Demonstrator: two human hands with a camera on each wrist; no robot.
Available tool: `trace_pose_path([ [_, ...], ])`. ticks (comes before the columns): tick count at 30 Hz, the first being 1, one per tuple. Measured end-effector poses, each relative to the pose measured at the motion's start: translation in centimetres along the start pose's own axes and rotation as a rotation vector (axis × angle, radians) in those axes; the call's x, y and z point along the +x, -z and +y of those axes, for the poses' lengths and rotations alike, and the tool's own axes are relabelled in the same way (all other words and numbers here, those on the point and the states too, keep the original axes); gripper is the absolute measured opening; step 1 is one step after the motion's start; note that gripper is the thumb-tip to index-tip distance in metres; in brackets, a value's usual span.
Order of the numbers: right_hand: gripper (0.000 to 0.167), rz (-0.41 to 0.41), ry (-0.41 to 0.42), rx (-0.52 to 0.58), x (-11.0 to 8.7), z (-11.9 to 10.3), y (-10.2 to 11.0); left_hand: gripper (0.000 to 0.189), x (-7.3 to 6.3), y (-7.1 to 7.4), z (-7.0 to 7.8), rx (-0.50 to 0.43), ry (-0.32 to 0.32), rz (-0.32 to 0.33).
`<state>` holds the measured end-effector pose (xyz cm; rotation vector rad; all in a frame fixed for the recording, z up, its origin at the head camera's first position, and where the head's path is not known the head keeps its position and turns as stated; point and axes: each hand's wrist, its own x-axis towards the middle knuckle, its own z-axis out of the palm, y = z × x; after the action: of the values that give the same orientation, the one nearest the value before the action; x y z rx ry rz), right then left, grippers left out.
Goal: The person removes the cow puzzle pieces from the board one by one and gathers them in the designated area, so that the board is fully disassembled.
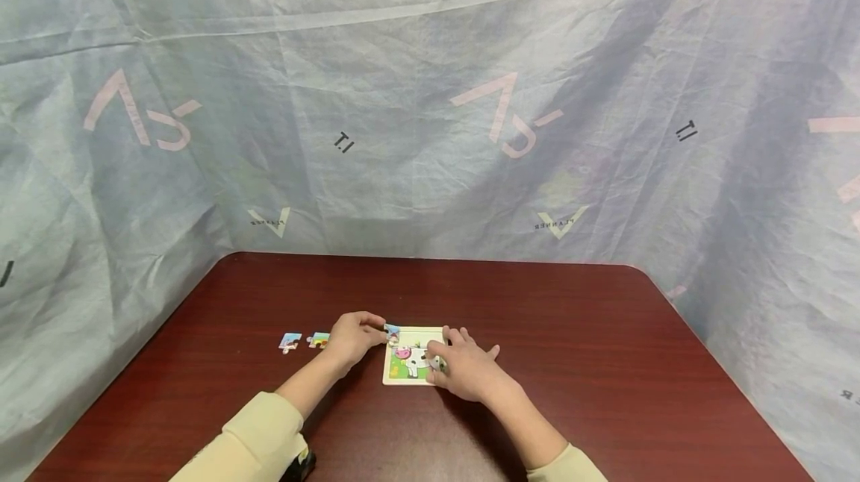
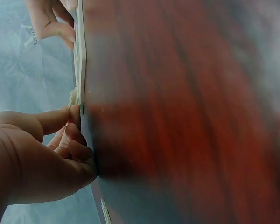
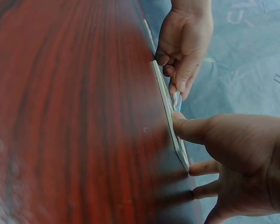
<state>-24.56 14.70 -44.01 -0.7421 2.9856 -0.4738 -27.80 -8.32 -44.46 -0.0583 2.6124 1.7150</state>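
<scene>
A small wooden puzzle board lies on the table with a cow picture in its lower part; the upper part shows bare backing. My left hand pinches a jigsaw piece between thumb and fingertips at the board's upper left corner. In the right wrist view this piece tilts up from the board. Spread over the right side, my right hand rests on the board with thumb and fingers fairly straight, hiding that side of the picture.
Two loose jigsaw pieces lie left of the board: one piece farther out, and another piece close to my left hand. The dark red wooden table is bordered by a hanging grey cloth at the back and sides.
</scene>
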Motion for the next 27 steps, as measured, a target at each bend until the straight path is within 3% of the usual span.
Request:
trace_pose_path([
  [12, 0.020, 0.007, 0.006, -0.004, -0.1, 0.0, 0.1, 0.023, 0.0, 1.9, -0.8, 0.060, 0.021, 0.024],
  [27, 0.020, 0.006, 0.013, 0.001, -0.1, 0.0, 0.0, 0.026, -0.3, 3.6, -1.6, 0.082, -0.013, 0.041],
])
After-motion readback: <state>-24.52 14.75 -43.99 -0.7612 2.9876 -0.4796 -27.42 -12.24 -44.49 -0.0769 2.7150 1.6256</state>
